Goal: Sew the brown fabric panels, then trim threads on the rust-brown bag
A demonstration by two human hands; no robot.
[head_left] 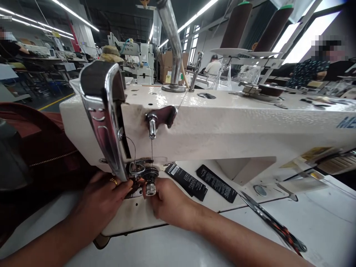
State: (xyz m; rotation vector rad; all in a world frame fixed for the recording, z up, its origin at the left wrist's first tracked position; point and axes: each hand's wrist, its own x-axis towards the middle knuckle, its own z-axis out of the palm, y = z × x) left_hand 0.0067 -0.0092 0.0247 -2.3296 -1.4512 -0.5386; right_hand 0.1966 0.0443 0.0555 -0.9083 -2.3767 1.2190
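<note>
The head of a white sewing machine (194,122) fills the middle of the view. My left hand (97,200), with a ring on one finger, reaches in below the chrome thread lever cover (104,122). Its fingers are bent close together beside the needle area; what they pinch is hidden. From the other side my right hand (172,202) comes in, fingers curled behind the knurled tension knob (151,188). Whatever it grips there cannot be made out. Just left of my left hand lies a dark red bag (52,148) with a zipper.
Black printed labels (186,181) and another black label (217,183) lie on the machine bed. Scissors (272,220) rest on the white table at right. Brown thread cones (236,24) stand behind. A person (308,70) is at the right; more sewing machines (139,55) stand further back.
</note>
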